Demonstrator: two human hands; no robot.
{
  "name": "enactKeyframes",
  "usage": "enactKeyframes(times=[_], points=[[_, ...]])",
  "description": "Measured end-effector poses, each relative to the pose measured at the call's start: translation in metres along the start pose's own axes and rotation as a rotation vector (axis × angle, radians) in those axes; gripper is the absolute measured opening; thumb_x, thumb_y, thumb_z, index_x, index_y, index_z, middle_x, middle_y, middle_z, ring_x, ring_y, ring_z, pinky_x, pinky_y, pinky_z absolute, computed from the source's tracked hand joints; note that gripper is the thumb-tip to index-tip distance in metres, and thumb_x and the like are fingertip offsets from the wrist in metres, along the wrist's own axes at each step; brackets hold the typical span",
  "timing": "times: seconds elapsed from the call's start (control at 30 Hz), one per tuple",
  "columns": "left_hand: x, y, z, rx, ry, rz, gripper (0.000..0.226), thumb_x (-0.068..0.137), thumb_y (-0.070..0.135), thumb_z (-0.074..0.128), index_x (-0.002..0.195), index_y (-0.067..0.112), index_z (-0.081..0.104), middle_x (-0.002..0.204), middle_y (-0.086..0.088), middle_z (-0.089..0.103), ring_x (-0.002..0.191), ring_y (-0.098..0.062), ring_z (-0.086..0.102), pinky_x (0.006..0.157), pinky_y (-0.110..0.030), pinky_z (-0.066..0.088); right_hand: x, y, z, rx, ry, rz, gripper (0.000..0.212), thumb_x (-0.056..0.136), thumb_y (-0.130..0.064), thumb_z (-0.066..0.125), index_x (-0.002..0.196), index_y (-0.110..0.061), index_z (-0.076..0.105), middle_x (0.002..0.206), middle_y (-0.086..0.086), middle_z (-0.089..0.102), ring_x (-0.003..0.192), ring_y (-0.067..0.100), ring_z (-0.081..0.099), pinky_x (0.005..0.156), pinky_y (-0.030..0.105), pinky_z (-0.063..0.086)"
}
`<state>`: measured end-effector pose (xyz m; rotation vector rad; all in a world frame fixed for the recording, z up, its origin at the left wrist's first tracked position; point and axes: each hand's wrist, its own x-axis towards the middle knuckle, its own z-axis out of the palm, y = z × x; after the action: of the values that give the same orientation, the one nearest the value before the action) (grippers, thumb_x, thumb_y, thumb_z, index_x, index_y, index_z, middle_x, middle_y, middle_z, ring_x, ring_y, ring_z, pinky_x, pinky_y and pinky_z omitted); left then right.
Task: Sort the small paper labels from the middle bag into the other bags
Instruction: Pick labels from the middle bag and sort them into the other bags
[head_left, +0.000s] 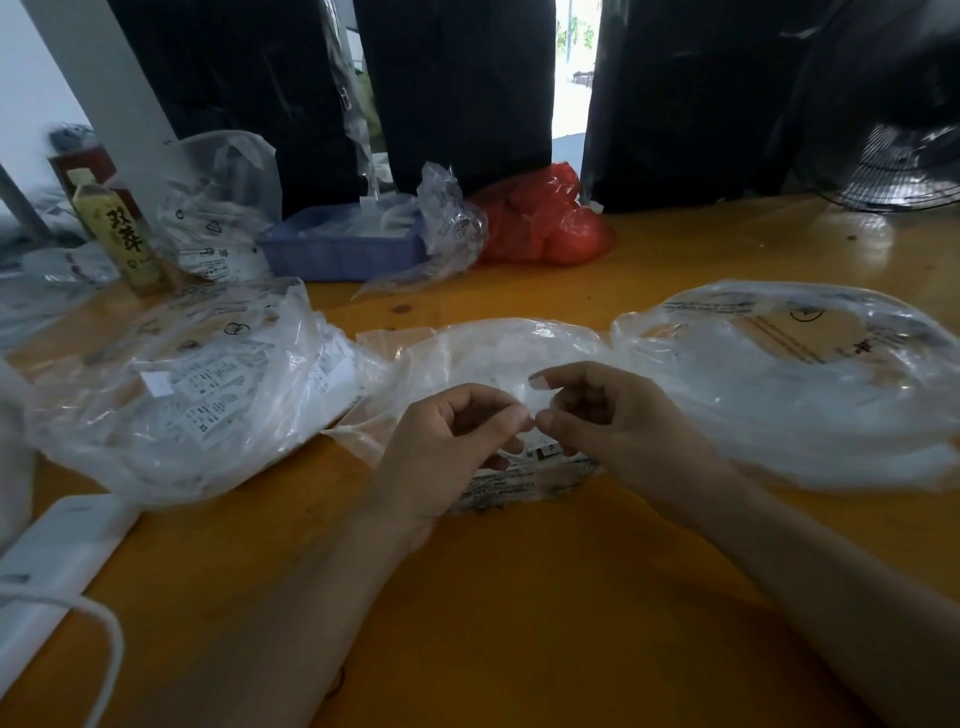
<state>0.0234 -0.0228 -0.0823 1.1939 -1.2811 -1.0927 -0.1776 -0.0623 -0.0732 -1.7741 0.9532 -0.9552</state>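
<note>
A: One small label (535, 402), frame centre, pinched between left hand (457, 436) and right hand (613, 415), fingertips narrow, right over the middle bag (498, 353).

B: Step?

A: Looks like reading or separating it before sorting. Print too blurred to tell.

B: Next?

A: Probably drop it in the left bag (171, 384), already holding labels, or right bag (810, 384), contents unclear. Both touch the middle one on the table (519, 597).

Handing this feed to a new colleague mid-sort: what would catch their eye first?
Both hands, left hand and right hand, meet fingertip to fingertip over the middle bag, pinching something small and pale. The left bag is heaped with printed labels; the right bag looks nearly empty. A red bag glows at the table's back edge.
</note>
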Motion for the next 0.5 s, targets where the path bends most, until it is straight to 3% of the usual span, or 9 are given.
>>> enactKeyframes(times=[0.17, 0.4, 0.5], points=[[0.001, -0.0001, -0.0008, 0.003, 0.011, 0.011, 0.008, 0.096, 0.022, 0.077, 0.091, 0.028, 0.08, 0.096, -0.001, 0.081, 0.086, -0.013, 0.076, 0.067, -0.022, 0.058, 0.0006, -0.0008, 0.0003, -0.032, 0.044, -0.029, 0.003, 0.092, -0.024, 0.073, 0.093, -0.022, 0.071, 0.083, 0.001, 0.071, 0.078, 0.027, 0.067, 0.073, 0.044, 0.059], [0.0, 0.0011, -0.0006, 0.072, 0.008, 0.043, 0.004, 0.099, 0.022, 0.073, 0.098, 0.024, 0.077, 0.095, 0.003, 0.081, 0.088, -0.013, 0.077, 0.068, -0.024, 0.059, 0.0007, 0.0011, 0.0022, -0.064, 0.07, -0.058, 0.007, 0.095, -0.03, 0.068, 0.09, -0.024, 0.069, 0.08, -0.005, 0.072, 0.071, 0.014, 0.068, 0.07, 0.023, 0.058], [0.0007, 0.0026, 0.0002, 0.097, 0.02, 0.033, 0.004, 0.1, 0.022, 0.073, 0.099, 0.022, 0.076, 0.095, 0.004, 0.081, 0.088, -0.011, 0.076, 0.066, -0.022, 0.059, 0.0017, 0.0009, 0.0033, -0.107, 0.085, -0.063, 0.007, 0.095, -0.031, 0.068, 0.09, -0.026, 0.069, 0.081, -0.005, 0.072, 0.071, 0.016, 0.067, 0.069, 0.029, 0.058]])
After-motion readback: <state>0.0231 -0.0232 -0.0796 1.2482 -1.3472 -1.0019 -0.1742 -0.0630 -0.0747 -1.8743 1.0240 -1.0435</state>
